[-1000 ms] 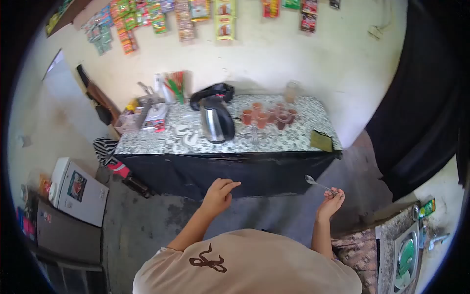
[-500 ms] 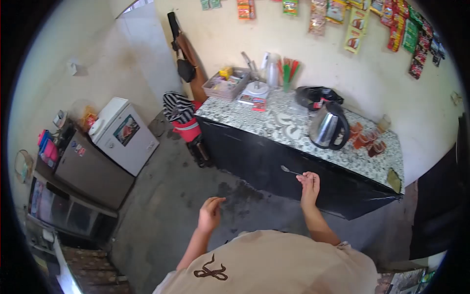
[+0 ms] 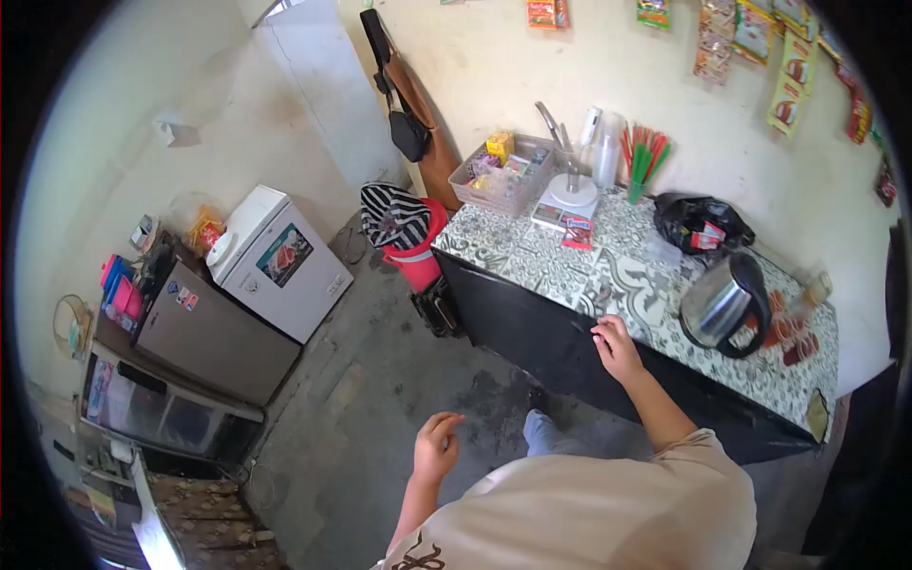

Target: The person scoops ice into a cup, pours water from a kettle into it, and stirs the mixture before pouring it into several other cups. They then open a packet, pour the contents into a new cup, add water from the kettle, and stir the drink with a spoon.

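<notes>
My right hand (image 3: 619, 350) is at the front edge of the patterned counter (image 3: 532, 258), fingers pinched together. The spoon that showed in it a moment ago is hard to make out against the pattern. Low over the floor, my left hand (image 3: 437, 446) has loosely bent fingers and holds nothing that I can see. Right of my right hand stands a steel electric kettle (image 3: 712, 302) with a black handle. Glasses with reddish-brown contents (image 3: 787, 328) are partly hidden behind it. Farther back, a red sachet (image 3: 578, 234) lies by a white kitchen scale (image 3: 567, 195).
A basket of packets (image 3: 503, 185), red and green straws (image 3: 646, 160) and a black plastic bag (image 3: 701, 223) stand along the wall. Left of the counter is a red bin (image 3: 418, 261). A white freezer (image 3: 280, 261) and grey fridge (image 3: 214, 328) are farther left. Sachets hang above.
The view has turned left and come nearer the counter. My right hand has moved up to the counter's edge; the spoon no longer shows clearly. My left hand stays low with bent fingers.
</notes>
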A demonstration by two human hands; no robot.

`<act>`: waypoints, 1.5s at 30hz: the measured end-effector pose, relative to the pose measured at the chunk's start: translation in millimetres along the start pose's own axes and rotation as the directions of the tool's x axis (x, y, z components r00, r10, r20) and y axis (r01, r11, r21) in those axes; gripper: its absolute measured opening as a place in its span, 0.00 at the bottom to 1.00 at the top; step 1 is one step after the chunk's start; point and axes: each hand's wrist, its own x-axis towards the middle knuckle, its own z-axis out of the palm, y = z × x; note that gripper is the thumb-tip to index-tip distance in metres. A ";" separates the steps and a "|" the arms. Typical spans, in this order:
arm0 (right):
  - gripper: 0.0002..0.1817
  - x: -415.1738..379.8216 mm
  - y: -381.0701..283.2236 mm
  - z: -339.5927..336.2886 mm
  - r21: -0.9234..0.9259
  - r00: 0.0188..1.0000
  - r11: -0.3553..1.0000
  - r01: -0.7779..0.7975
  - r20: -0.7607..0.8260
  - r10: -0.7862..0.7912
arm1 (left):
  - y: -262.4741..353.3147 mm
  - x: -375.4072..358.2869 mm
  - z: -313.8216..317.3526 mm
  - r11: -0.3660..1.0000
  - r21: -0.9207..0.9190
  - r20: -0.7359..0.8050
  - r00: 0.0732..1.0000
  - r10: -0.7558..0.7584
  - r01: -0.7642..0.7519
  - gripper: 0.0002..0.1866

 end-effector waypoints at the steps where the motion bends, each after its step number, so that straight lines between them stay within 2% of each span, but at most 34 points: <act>1: 0.08 11.9 17.3 3.9 -0.012 1.000 1.000 0.027 0.003 -0.027 | -6.9 15.7 1.7 1.000 0.027 -0.010 1.000 0.002 -0.001 0.20; 2: 0.09 25.5 34.6 6.4 -0.026 0.999 0.998 0.053 -0.001 -0.053 | -13.8 32.0 4.7 0.997 0.080 -0.020 1.000 0.000 0.002 0.20; 5: 0.12 56.6 72.2 7.0 -0.096 1.000 0.995 -0.015 0.025 0.018 | -24.2 91.3 19.8 0.994 0.105 0.002 0.999 -0.037 0.036 0.19; 6: 0.14 66.2 81.9 7.6 -0.153 0.998 0.987 0.058 -0.016 -0.061 | -23.6 110.8 25.4 0.996 0.090 0.054 0.998 -0.029 0.024 0.19; 8: 0.15 72.3 96.0 7.8 -0.077 0.999 0.996 -0.044 0.001 0.044 | -19.2 158.5 43.6 0.999 0.042 0.158 0.987 -0.014 0.007 0.18; 9: 0.15 77.8 101.7 6.9 -0.046 0.996 0.995 -0.086 0.009 0.086 | -19.2 181.2 52.0 0.996 0.062 0.212 0.976 0.042 -0.056 0.18; 11: 0.16 89.0 96.1 1.5 -0.094 0.998 0.994 -0.057 0.006 0.058 | -20.9 220.2 65.9 0.979 0.091 0.308 0.940 0.147 -0.183 0.18; 13: 0.16 95.4 95.5 -0.3 -0.094 0.997 0.995 -0.045 0.063 0.051 | -20.5 251.4 83.0 0.985 0.035 0.294 0.943 0.154 -0.171 0.18; 17: 0.18 97.5 99.4 -1.8 -0.162 0.987 0.986 -0.032 0.148 0.057 | -24.4 285.8 112.0 0.974 -0.037 0.327 0.918 0.224 -0.225 0.18; 18: 0.21 92.4 103.5 0.0 -0.153 0.971 0.982 -0.107 0.195 0.136 | -25.5 290.9 119.4 0.974 -0.064 0.354 0.907 0.227 -0.219 0.18; 22: 0.29 92.7 87.4 -9.6 -0.298 0.953 0.945 -0.133 0.224 0.204 | -34.2 308.6 140.9 0.969 -0.146 0.434 0.867 0.243 -0.198 0.18; 25: 0.28 107.1 79.2 -27.7 -0.373 0.932 0.897 -0.236 0.175 0.318 | -34.9 330.9 150.6 0.950 -0.195 0.466 0.829 0.310 -0.245 0.18; 26: 0.29 106.4 89.8 -33.0 -0.475 0.926 0.838 -0.267 0.115 0.360 | -32.2 337.9 151.9 0.944 -0.213 0.470 0.820 0.326 -0.253 0.18; 27: 0.32 111.2 99.4 -41.5 -0.549 0.918 0.768 -0.331 0.000 0.397 | -30.4 345.1 153.6 0.937 -0.231 0.472 0.812 0.343 -0.262 0.18; 28: 0.34 117.8 109.4 -51.2 -0.608 0.901 0.687 -0.398 -0.117 0.419 | -33.9 351.9 155.9 0.941 -0.264 0.514 0.795 0.322 -0.211 0.18; 30: 0.39 128.8 132.0 -68.8 -0.728 0.853 0.470 -0.498 -0.314 0.417 | -38.9 365.0 161.0 0.931 -0.289 0.543 0.763 0.350 -0.221 0.17; 33: 0.39 150.6 137.0 -88.0 -0.671 0.749 0.382 -0.635 -0.414 0.517 | -31.1 387.8 164.2 0.876 -0.412 0.542 0.706 0.456 -0.250 0.17; 35: 0.38 143.6 151.1 -89.3 -0.732 0.772 0.374 -0.570 -0.321 0.549 | -29.0 402.3 165.2 0.829 -0.496 0.538 0.658 0.527 -0.258 0.18; 36: 0.38 145.1 155.3 -90.2 -0.759 0.781 0.373 -0.534 -0.272 0.563 | -22.2 408.9 160.2 0.835 -0.528 0.578 0.655 0.486 -0.154 0.16; 39: 0.35 176.7 98.3 -68.5 -0.646 0.819 0.519 -0.560 -0.334 0.467 | -13.4 427.0 157.2 0.788 -0.594 0.509 0.684 0.523 -0.160 0.15; 43: 0.36 213.6 14.0 -29.3 -0.592 0.896 0.673 -0.443 -0.292 0.334 | 12.5 446.1 141.5 0.781 -0.506 0.372 0.724 0.581 -0.367 0.12; 45: 0.37 226.0 -19.6 -16.8 -0.564 0.926 0.735 -0.375 -0.267 0.267 | 21.8 451.1 136.0 0.783 -0.451 0.391 0.694 0.605 -0.429 0.15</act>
